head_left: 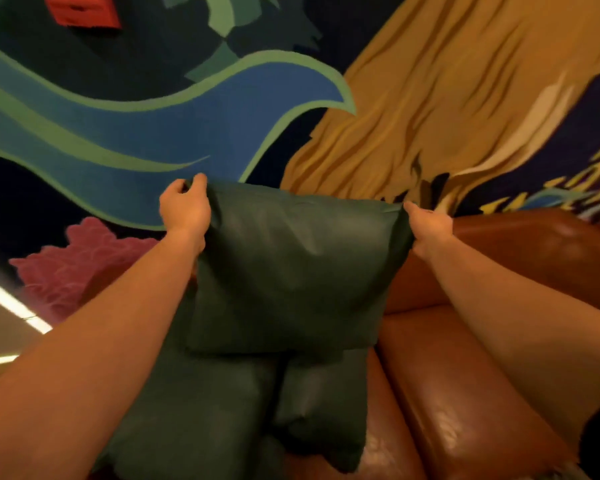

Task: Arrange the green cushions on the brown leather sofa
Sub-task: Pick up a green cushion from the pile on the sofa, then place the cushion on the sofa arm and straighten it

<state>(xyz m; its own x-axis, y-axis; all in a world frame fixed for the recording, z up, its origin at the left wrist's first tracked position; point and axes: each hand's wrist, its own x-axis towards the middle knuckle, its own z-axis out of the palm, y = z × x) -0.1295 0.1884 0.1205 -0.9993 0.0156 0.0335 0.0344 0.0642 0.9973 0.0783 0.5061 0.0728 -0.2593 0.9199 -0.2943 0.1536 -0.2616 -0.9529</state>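
A dark green cushion hangs upright in front of me, held by its two top corners. My left hand pinches the top left corner and my right hand grips the top right corner. Below it, two more green cushions lie on the brown leather sofa: one on the left and one to its right, partly covered by the held cushion. The sofa's backrest rises behind my right hand.
A painted wall mural with blue, green, ochre and pink shapes fills the space behind the sofa. A bright light strip runs along the left edge. The sofa seat to the right of the cushions shows bare leather.
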